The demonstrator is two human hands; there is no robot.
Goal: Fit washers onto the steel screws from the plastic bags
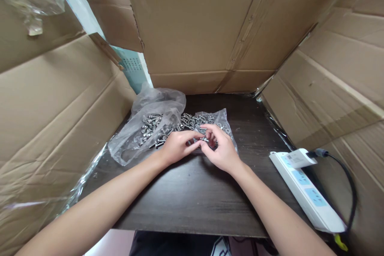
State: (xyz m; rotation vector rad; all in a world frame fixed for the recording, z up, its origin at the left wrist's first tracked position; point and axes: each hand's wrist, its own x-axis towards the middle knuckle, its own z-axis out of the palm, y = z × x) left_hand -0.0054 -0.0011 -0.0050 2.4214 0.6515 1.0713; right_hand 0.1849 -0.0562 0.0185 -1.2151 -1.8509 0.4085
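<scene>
Both hands meet over the near edge of a heap of metal bolts [153,122]. My left hand [180,144] has its thumb and forefinger closed near a small metal piece [205,139]; whether it grips that piece is hidden. My right hand [220,148] curls around the same small piece, its thumb and fingers closed on it. Behind the hands, more bolts and washers lie on a clear plastic sheet [222,117]. A crumpled clear plastic bag [126,144] spreads around the bolts on the left.
The dark wooden table [186,196] is walled by cardboard [195,20] at the back and both sides. A white power strip [309,192] with a plugged-in adapter [301,159] and black cable [349,180] lies at the right.
</scene>
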